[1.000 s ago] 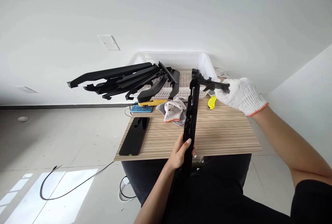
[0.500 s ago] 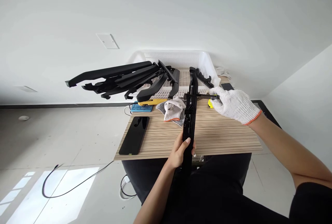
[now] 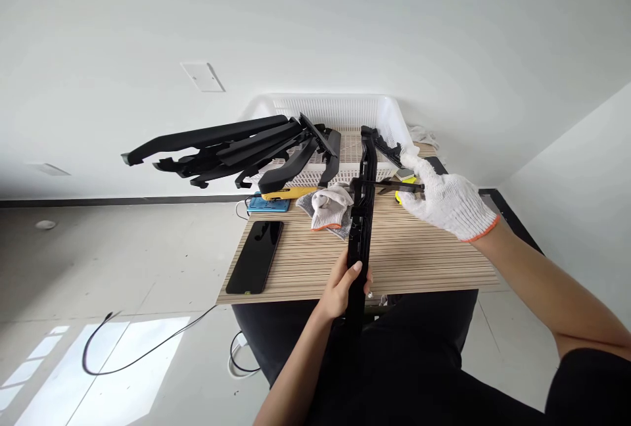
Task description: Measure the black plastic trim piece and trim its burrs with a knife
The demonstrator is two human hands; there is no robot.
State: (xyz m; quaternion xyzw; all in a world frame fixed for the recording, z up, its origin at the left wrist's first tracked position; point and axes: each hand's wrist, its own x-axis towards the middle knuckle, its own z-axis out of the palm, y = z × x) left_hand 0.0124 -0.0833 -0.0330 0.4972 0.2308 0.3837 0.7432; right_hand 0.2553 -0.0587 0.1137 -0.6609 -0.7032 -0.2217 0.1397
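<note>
My bare left hand (image 3: 345,284) is wrapped round the near end of a long black plastic part (image 3: 363,215) that stands on edge over the small striped table (image 3: 434,255) and points away from me. My right hand (image 3: 446,199), in a white knit glove, grips a thin dark tool (image 3: 389,184) whose tip rests against the middle of that part. The glove's index finger sticks out toward the basket.
A white mesh basket (image 3: 389,114) at the table's far end holds several long black plastic parts (image 3: 231,146) that overhang to the left. On the table lie a black phone (image 3: 256,256), a spare glove (image 3: 328,208), a yellow knife (image 3: 288,194) and a yellow object (image 3: 400,197). A cable (image 3: 133,360) trails on the floor.
My right hand has brought the tool down from the part's far end to its middle and shifted slightly right. My left hand has kept its hold.
</note>
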